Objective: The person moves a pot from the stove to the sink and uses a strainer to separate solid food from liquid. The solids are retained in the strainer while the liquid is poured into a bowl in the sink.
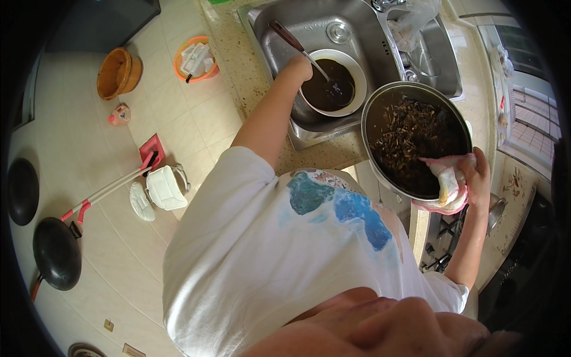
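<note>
In the steel sink basin [272, 49] sits a white bowl [360, 85] filled with dark brown liquid. A ladle with a brown handle [287, 35] leans in it, its head partly sunk in the liquid. My left hand [299, 68] is curled at the bowl's left rim, right beside the ladle's shaft; its fingers are mostly hidden. My right hand [478, 178] grips the near right rim of a large metal pot [372, 156] through a white cloth with pink edging [450, 178]. Wet, dark plant pieces [406, 125] and brown liquid fill the pot, which is beside the sink's near right corner.
A smaller basin [446, 67] to the right holds a clear plastic bag [412, 26]. The gas hob [439, 236] lies near my right forearm. On the floor to the left are a wooden tub [117, 73], an orange bin [214, 71], a pink dustpan [151, 149] and a white seat [166, 187].
</note>
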Available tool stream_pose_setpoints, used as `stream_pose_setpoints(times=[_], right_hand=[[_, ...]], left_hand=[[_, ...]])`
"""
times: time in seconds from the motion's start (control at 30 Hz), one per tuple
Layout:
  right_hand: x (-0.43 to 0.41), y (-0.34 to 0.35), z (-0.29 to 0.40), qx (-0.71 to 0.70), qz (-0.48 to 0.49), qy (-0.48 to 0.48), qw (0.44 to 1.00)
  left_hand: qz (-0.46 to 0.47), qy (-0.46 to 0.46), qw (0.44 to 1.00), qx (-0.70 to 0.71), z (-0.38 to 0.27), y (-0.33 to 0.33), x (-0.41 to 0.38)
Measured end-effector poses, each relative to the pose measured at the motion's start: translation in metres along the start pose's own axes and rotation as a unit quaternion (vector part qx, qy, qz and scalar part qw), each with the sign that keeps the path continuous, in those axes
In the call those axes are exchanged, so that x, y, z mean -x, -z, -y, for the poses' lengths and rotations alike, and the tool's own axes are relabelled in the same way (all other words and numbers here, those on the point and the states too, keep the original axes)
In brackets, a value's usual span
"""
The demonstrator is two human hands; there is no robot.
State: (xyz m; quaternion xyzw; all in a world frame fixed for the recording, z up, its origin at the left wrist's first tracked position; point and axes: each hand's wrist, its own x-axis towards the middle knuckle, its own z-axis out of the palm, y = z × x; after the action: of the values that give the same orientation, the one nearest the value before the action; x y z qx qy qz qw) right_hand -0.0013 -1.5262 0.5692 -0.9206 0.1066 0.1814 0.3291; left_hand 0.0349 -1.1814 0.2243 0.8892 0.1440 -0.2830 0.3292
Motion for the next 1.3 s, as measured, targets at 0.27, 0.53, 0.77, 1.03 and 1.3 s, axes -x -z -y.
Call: stream_pose_setpoints(times=[0.27, 0.53, 0.77, 1.03, 1.3], right_hand=[[0.003, -0.01, 0.016, -0.036, 0.008, 0.006, 0.999], [-0.006, -0.007, 0.017, -0.036, 0.058, 0.058, 0.996], [-0.013, -0.004, 0.011, -0.01, 0.046, 0.07, 0.996], [-0.015, -0.007, 0.015, 0.044, 0.02, 0.067, 0.997], [-0.017, -0.01, 0.017, 0.068, -0.003, 0.07, 0.995]], left_hand=[[-0.199, -0.115, 0.954, 0.193, -0.014, 0.017, 0.102], [-0.196, -0.2, 0.893, 0.352, -0.005, -0.003, 0.152], [-0.188, -0.195, 0.861, 0.43, 0.005, -0.004, 0.166], [-0.23, -0.21, 0.855, 0.414, 0.017, 0.005, 0.167], [-0.216, -0.218, 0.861, 0.405, 0.02, 0.006, 0.171]])
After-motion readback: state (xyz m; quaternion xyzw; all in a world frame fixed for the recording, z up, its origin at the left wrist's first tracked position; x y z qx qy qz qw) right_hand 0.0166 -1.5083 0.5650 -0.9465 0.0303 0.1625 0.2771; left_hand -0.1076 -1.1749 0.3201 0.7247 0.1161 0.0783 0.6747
